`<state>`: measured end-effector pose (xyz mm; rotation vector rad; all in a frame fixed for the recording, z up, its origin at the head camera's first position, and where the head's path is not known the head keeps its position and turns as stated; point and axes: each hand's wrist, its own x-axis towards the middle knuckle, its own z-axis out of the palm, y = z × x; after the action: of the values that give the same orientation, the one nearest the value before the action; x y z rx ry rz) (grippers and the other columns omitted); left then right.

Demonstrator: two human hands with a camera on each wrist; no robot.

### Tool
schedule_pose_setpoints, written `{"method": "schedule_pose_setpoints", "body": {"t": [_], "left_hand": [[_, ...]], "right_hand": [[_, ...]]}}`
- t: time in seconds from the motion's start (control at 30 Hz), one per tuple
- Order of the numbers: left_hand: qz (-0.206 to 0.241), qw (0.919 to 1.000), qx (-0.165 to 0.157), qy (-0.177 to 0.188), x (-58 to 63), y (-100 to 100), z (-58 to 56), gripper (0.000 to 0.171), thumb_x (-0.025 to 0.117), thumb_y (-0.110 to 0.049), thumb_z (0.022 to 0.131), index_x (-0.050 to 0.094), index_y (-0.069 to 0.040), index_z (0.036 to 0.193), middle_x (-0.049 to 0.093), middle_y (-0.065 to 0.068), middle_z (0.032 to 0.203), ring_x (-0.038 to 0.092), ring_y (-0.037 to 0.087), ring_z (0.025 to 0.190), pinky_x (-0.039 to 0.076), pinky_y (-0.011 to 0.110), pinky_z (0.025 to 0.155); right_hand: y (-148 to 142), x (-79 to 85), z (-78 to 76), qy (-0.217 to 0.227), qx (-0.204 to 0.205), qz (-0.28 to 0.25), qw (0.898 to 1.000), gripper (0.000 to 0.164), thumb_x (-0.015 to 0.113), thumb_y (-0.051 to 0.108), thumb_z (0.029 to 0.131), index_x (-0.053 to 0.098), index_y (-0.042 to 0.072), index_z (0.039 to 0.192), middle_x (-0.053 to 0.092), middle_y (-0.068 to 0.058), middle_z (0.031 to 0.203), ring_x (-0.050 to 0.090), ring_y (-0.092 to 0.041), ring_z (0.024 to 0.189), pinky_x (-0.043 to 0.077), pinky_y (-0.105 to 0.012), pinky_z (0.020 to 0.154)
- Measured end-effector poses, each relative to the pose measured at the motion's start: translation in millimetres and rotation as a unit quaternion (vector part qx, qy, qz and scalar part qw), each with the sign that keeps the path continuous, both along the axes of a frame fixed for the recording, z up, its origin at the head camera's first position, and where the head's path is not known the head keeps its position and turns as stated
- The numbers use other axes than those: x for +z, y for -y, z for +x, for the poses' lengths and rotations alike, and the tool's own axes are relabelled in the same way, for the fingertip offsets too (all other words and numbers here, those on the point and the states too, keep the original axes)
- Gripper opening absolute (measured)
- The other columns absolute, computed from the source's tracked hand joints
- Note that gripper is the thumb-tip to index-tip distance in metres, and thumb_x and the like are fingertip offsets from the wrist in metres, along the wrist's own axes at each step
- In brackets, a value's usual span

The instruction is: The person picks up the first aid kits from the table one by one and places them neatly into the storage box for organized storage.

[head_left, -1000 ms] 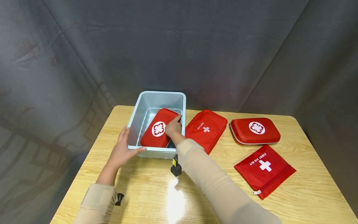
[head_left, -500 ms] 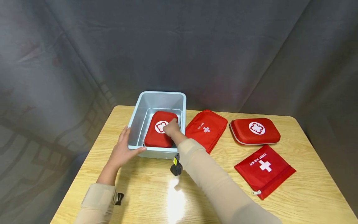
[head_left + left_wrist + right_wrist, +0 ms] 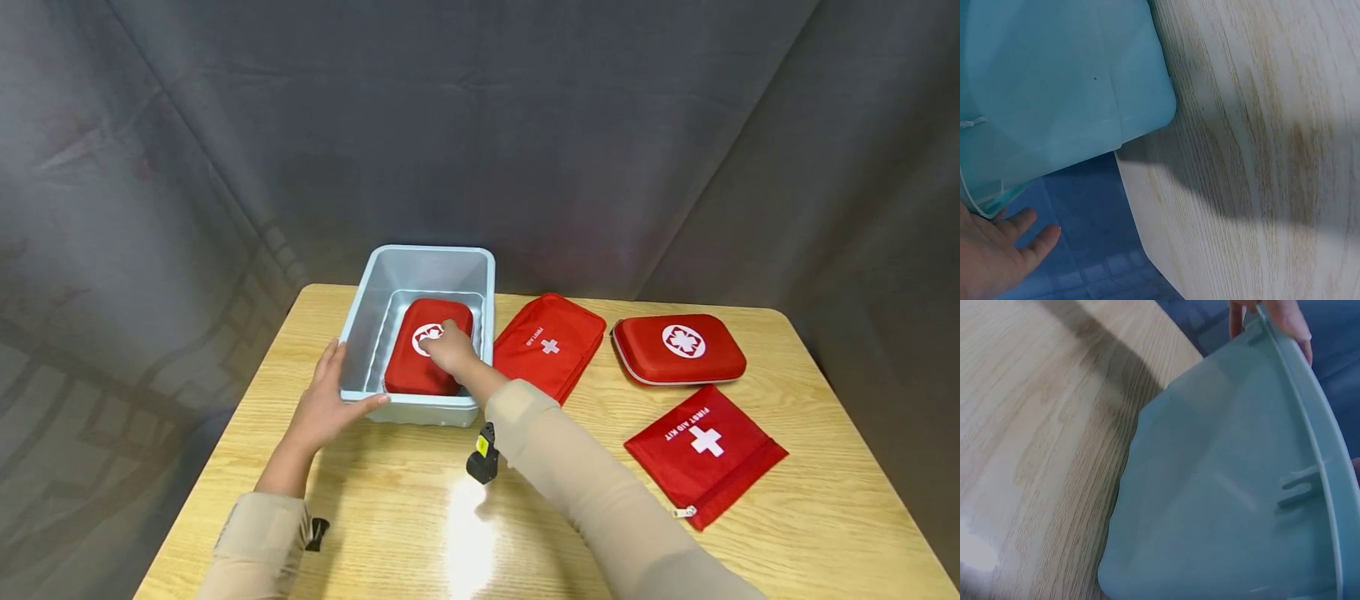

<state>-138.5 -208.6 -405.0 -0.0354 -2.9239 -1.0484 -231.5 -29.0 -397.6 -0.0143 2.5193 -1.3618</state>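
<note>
Case in bin: red hard case (image 3: 420,354) with a white emblem lies flat on the floor of the pale blue bin (image 3: 360,329), toward its right wall.

Right hand: right hand (image 3: 448,348) reaches over the near rim and rests on top of the case, covering part of the emblem. Fingers look loosely bent over the lid; I cannot tell whether they pinch it or only press.

Left hand: left hand (image 3: 324,402) is spread flat against the bin's near left corner, fingers straight along the outer wall, thumb along the front rim. The left wrist view shows fingertips (image 3: 1029,228) just under the bin's edge.

Case and fingers: directly under the right hand, touching it; well clear of the left hand, with the bin wall between.

Done so far: one case sits in the bin, by the look of it.

Left on the table: soft pouch (image 3: 551,346) just right of the bin, a second hard case (image 3: 678,348) further right, a flat kit (image 3: 705,454) nearer the front edge. All three are untouched on the table (image 3: 420,517).
</note>
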Motion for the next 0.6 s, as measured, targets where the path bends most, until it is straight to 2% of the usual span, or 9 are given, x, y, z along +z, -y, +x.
{"method": "schedule_pose_setpoints", "body": {"t": [0.17,0.33,0.47,0.53,0.6], "left_hand": [[0.000,1.0000,0.000,-0.005,-0.8,1,-0.4,0.106,0.066,-0.054,0.064,0.010,-0.005,0.138,0.004,0.008,0.143,0.025,0.040,0.119,0.027,0.056,0.089],[0.003,1.0000,0.001,-0.008,-2.0,1,-0.2,0.106,0.067,-0.053,0.064,0.011,-0.004,0.138,0.005,0.010,0.143,0.025,0.040,0.120,0.028,0.056,0.089],[0.005,1.0000,0.002,-0.008,-2.8,1,-0.2,0.106,0.068,-0.052,0.064,0.010,-0.004,0.138,0.004,0.009,0.143,0.024,0.039,0.120,0.027,0.056,0.089],[0.006,0.9999,0.002,-0.009,-3.1,2,-0.3,0.106,0.068,-0.052,0.064,0.010,-0.004,0.138,0.003,0.009,0.143,0.023,0.039,0.121,0.027,0.056,0.089],[0.007,0.9999,0.001,-0.010,-3.1,2,-0.2,0.106,0.068,-0.052,0.064,0.010,-0.004,0.138,0.003,0.009,0.143,0.023,0.039,0.121,0.027,0.056,0.089]], "right_hand": [[-3,4.6,5.5,-0.017,-0.001,-0.032,0.999,0.048,0.054,0.021,0.081,0.040,-0.002,0.122,0.050,-0.015,0.113,0.047,-0.025,0.099,0.038,-0.034,0.085],[-11,11.7,10.9,-0.017,-0.023,-0.122,0.992,0.041,0.052,0.015,0.082,0.044,-0.002,0.118,0.052,-0.015,0.106,0.050,-0.025,0.088,0.043,-0.032,0.075],[-19,17.7,14.5,0.001,-0.037,-0.220,0.975,0.033,0.050,0.010,0.083,0.046,-0.003,0.113,0.053,-0.015,0.099,0.051,-0.023,0.080,0.046,-0.029,0.067],[-23,20.3,16.3,0.016,-0.044,-0.272,0.961,0.031,0.049,0.007,0.083,0.047,-0.004,0.112,0.052,-0.016,0.099,0.051,-0.020,0.079,0.047,-0.029,0.068],[-28,22.0,17.6,0.032,-0.050,-0.326,0.943,0.029,0.047,0.005,0.084,0.046,-0.006,0.111,0.051,-0.017,0.099,0.052,-0.018,0.079,0.047,-0.030,0.071]]}}
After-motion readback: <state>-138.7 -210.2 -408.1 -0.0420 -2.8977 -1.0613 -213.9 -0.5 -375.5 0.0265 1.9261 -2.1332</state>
